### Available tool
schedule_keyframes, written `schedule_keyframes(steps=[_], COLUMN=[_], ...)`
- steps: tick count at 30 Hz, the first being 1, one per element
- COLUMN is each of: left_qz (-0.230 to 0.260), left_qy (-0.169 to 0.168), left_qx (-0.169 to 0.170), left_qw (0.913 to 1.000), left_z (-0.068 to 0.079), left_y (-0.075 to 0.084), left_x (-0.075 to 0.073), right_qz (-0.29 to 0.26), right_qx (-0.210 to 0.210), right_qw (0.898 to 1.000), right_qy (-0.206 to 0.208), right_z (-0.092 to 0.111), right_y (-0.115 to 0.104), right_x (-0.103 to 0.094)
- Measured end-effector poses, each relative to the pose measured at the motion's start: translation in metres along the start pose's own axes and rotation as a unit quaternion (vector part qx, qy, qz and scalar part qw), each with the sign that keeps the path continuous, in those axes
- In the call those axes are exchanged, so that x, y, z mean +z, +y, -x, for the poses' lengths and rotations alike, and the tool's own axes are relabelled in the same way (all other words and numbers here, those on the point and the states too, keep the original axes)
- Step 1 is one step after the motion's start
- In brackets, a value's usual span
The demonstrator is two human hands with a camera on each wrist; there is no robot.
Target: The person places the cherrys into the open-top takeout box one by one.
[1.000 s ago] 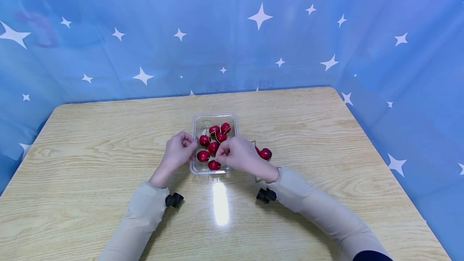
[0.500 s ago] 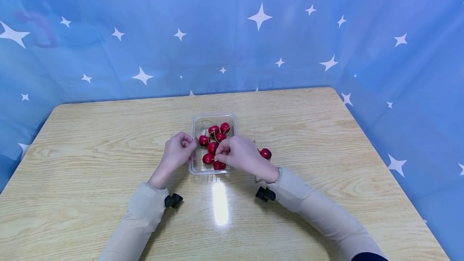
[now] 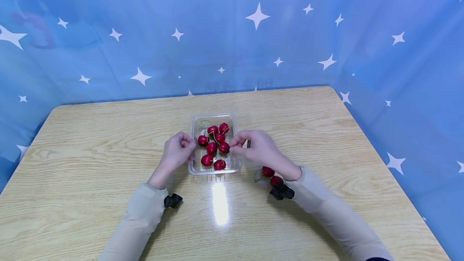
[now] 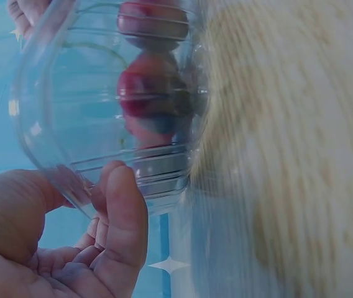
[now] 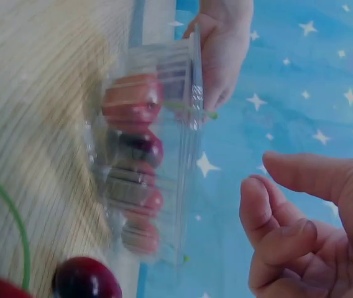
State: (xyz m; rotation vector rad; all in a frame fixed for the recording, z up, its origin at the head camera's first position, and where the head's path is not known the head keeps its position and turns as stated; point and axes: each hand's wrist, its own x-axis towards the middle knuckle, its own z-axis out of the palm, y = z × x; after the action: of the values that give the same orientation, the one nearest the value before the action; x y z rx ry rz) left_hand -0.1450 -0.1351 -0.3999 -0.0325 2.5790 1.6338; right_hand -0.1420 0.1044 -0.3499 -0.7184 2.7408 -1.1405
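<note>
A clear plastic container (image 3: 233, 167) holding several red cherries (image 3: 212, 148) with green stems sits mid-table. My left hand (image 3: 177, 152) pinches its left rim between thumb and fingers, as the left wrist view shows up close. Just past the right rim is my right hand (image 3: 259, 148); in the head view its fingertips come close to a dark cherry (image 3: 224, 148) inside. From the right wrist view, thumb and forefinger (image 5: 255, 197) stand apart with nothing between them.
Two loose cherries lie on the wooden table (image 3: 108, 152) near my right wrist, one (image 3: 268, 171) beside the other (image 3: 277, 181), partly against the sleeve in view. Blue starred cloth (image 3: 217, 31) stands behind the table and along its right side.
My right hand has drawn back rightward from over the container, uncovering the dark cherry inside and two loose ones by the wrist. The two front cherries shifted rightward earlier. The left hand stays put.
</note>
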Motion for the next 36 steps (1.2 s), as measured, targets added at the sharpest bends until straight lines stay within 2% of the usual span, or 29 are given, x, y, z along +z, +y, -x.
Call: schedule_keyframes(steps=[9,16,24,28,36], left_qz=[-0.003,-0.005,-0.003,0.001,0.004], left_qy=[0.002,0.001,-0.001,-0.004,-0.005], left_qx=[0.0,0.002,0.007,0.008,0.01], left_qw=[1.0,1.0,1.0,1.0,0.9999], left_z=[0.001,0.001,0.0,-0.001,-0.001], left_y=[-0.001,0.0,0.0,-0.001,-0.001], left_x=[0.0,0.0,0.0,0.0,0.0], right_qz=[-0.028,-0.044,-0.078,-0.079,-0.072], right_qx=[0.005,-0.01,-0.005,0.005,-0.004], right_qw=[1.0,0.999,0.997,0.996,0.996], right_qy=[0.005,0.008,-0.019,-0.036,-0.056], right_z=[0.01,0.016,0.027,0.031,0.038], right_y=[0.009,0.018,0.029,0.033,0.043], right_x=[-0.011,-0.013,-0.013,-0.012,-0.008])
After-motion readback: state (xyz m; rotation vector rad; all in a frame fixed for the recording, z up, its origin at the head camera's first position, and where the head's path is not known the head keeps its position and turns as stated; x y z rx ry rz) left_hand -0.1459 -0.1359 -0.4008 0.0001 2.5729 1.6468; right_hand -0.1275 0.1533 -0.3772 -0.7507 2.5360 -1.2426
